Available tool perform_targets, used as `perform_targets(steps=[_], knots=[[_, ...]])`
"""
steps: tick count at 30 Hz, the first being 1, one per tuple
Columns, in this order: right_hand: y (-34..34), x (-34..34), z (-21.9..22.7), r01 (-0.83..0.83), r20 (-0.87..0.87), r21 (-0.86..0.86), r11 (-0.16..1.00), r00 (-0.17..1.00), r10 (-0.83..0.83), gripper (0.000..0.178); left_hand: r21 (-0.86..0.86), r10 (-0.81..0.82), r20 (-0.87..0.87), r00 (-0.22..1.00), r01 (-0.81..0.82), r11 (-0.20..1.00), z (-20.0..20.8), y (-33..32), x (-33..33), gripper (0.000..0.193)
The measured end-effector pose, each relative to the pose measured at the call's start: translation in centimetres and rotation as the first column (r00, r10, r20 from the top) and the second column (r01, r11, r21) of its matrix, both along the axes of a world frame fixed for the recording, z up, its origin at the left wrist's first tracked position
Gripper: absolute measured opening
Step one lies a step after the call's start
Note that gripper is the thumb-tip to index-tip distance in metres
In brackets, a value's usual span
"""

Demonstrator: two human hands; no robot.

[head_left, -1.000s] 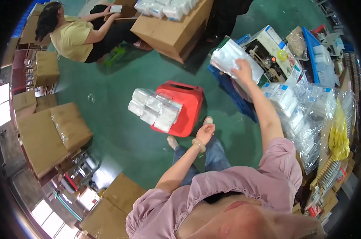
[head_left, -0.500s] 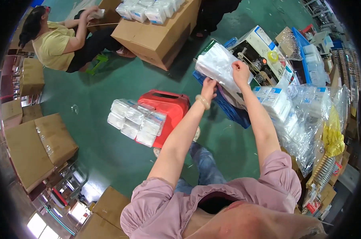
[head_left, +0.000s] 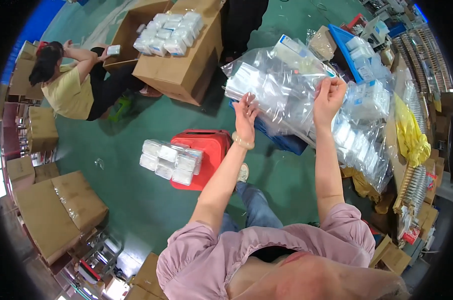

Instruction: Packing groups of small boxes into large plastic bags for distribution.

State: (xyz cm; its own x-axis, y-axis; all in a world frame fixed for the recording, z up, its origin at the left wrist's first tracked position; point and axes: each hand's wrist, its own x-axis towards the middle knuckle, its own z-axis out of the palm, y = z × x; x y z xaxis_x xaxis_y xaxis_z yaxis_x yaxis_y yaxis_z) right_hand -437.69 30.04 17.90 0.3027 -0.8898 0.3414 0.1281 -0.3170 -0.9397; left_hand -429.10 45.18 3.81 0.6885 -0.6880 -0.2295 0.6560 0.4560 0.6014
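A large clear plastic bag [head_left: 286,92] spreads out before me, over a stack of flat white folded bags [head_left: 246,80] and a white machine [head_left: 299,52] behind. My right hand [head_left: 329,99] is closed, pinching the clear bag's right part between thumb and fingertips. At the bag's left side my left hand [head_left: 245,117] has its fingers apart, close in front of the white stack; whether it touches the plastic I cannot tell. Beneath the stack shows a blue crate [head_left: 281,140], partly covered by the plastic.
Several wrapped white packs [head_left: 167,159] rest on a red stool [head_left: 206,152] left of my arms. A person in yellow [head_left: 71,95] sits at the far left, by a cardboard box [head_left: 181,75] topped with packs. Wrapped packs [head_left: 356,145] and a yellow bag [head_left: 409,132] crowd the right.
The clear bag has been drawn out wide across the white stack and machine. My right hand has moved right with it, while my left has moved left and opened its fingers.
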Motion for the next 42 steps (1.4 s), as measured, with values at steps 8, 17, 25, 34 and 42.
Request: perform_targets(steps=[8, 17, 25, 34, 42], knots=[[8.2, -5.7, -0.9, 0.058, -0.077, 0.113, 0.992, 0.996, -0.05, 0.01, 0.529, -0.134, 0.501, 0.855, -0.181, 0.829, 10.1, 11.3, -3.0, 0.02], [27.7, -11.5, 2.6, -0.071, -0.419, -0.763, 0.642, 0.811, -0.408, 0.026, 0.601, -0.232, 0.608, 0.759, -0.249, 0.76, 16.1, 29.8, -6.8, 0.018], [43.0, -9.1, 2.1, -0.578, -0.027, 0.595, 0.559, 0.68, 0.733, 0.012, 0.56, -0.33, 0.395, 0.857, 0.06, 0.827, 17.6, 42.3, -10.7, 0.012], [46.0, -8.3, 10.3, -0.684, -0.635, -0.324, 0.654, 0.669, 0.386, 0.041, 0.474, 0.3, 0.727, 0.618, -0.767, 0.432, 16.0, 50.1, -8.7, 0.012], [49.3, -5.0, 6.9, -0.897, -0.899, -0.438, -0.056, 0.438, -0.001, 0.017, 0.385, -0.116, 0.919, 0.377, -0.794, 0.471, 20.2, 49.8, -11.2, 0.009]])
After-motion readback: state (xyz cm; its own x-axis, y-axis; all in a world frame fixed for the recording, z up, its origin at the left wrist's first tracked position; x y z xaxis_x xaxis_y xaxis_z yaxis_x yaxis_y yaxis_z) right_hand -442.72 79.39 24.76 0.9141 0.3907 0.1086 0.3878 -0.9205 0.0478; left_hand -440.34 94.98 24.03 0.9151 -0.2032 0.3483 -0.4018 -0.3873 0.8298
